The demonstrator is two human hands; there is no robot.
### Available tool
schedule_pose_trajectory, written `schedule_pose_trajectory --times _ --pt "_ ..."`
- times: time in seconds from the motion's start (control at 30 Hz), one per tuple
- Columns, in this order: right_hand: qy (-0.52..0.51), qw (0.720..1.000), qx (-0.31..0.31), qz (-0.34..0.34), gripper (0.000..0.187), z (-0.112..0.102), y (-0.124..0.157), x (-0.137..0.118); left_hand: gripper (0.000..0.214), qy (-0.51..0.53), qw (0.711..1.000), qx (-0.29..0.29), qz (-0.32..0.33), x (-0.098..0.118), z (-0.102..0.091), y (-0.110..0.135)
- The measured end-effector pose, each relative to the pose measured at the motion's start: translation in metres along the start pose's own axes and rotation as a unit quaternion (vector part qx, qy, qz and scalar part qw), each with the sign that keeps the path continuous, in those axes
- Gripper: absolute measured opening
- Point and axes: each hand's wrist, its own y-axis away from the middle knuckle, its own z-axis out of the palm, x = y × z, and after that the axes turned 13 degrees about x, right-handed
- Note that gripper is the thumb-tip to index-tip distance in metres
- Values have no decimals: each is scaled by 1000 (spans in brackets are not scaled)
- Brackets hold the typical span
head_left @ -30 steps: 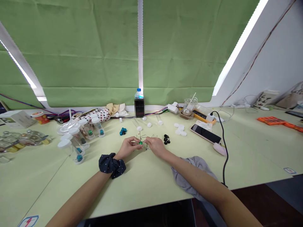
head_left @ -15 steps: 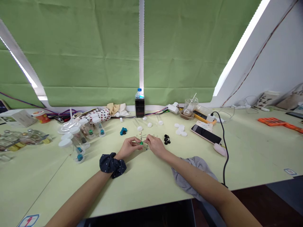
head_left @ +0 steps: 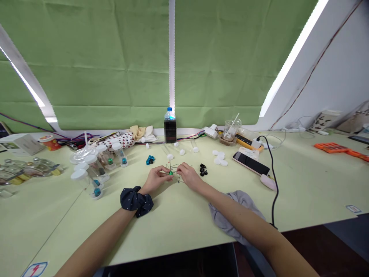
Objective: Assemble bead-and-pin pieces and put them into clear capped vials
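head view | left hand [head_left: 156,179] closed in a pinch on a thin wire frame [head_left: 174,168] threaded with a green bead [head_left: 171,173] | right hand [head_left: 188,176] pinching the frame's other side | frame mid-counter [head_left: 302,184], between blue beads [head_left: 150,160] and black beads [head_left: 203,169]

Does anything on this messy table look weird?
Yes: the clear plastic water bottle with the blue cap has a dark, blocky, blurred patch over its lower part, hiding whatever is there.
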Motion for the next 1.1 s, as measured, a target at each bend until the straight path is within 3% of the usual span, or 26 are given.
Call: schedule_pose_trajectory --times 0.67,1.1 --pt "-6 997 79 -18 12 -7 1 -4 26 36 999 -4 8 -1 1 1" --pt "15 998 53 -8 17 -7 1 -8 26 31 1000 -2 4 -1 1 1"
